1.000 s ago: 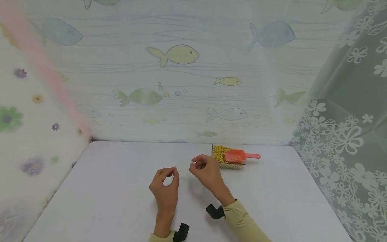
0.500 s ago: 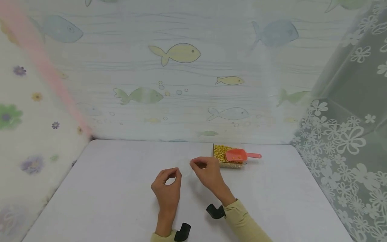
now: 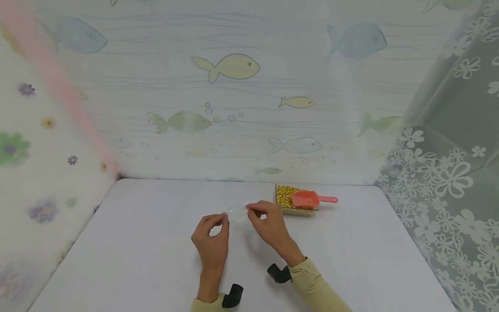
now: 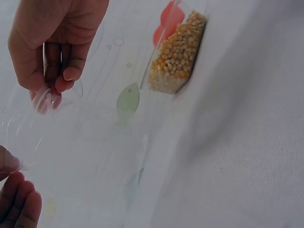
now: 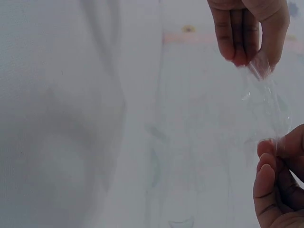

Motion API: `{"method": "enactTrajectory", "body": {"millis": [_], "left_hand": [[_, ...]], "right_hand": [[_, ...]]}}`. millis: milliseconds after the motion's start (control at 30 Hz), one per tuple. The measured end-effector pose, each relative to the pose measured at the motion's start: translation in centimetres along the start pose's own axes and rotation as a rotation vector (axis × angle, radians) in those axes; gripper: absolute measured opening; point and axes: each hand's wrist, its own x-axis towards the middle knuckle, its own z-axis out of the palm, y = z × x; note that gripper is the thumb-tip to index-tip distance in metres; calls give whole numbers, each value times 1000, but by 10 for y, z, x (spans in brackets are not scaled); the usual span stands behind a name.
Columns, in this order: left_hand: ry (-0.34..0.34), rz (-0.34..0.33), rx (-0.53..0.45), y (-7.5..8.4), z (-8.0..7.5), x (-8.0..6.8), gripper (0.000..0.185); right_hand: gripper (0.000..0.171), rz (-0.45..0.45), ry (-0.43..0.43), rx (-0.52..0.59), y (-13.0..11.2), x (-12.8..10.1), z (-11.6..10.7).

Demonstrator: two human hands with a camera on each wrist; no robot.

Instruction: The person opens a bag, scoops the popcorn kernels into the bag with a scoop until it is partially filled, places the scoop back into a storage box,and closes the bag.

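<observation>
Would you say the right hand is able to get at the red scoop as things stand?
Probably not this instant: the right hand pinches clear plastic film. With that grip freed, likely yes: the red scoop juts past the corn container, with nothing seen blocking its handle.

A broad white tabletop point(image 3: 136, 251) carries everything here, its surface plain and pale, with a fine weave showing up close in the left wrist view. The far corners are rounded, the sides spread apart toward the viewer, and the near edge runs out of the head view at the bottom. Standing directly on it is a clear rectangular container point(image 3: 298, 212) — set right of the middle, close to the far edge, its long side roughly along that edge. Yellow corn kernels point(image 3: 284, 197) fill it and press against the see-through walls. Soft grey shadows point(image 3: 255, 249) fall across the white — blurred at their edges.
</observation>
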Motion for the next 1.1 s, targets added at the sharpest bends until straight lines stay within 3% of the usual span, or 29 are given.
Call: {"method": "enactTrajectory", "body": {"millis": [600, 733, 833, 967, 1100], "left_hand": [[58, -48, 58, 3, 5, -5, 14], [49, -30, 28, 3, 5, -4, 15], [36, 26, 3, 1, 6, -5, 19], [8, 110, -26, 0, 8, -5, 26], [13, 136, -45, -2, 9, -5, 29]], "right_hand": [[21, -17, -78, 6, 1, -3, -3], [12, 30, -86, 25, 0, -2, -2], [7, 76, -92, 41, -1, -1, -1], [7, 106, -79, 34, -1, 1, -1], [9, 117, -87, 44, 1, 3, -2]]}}
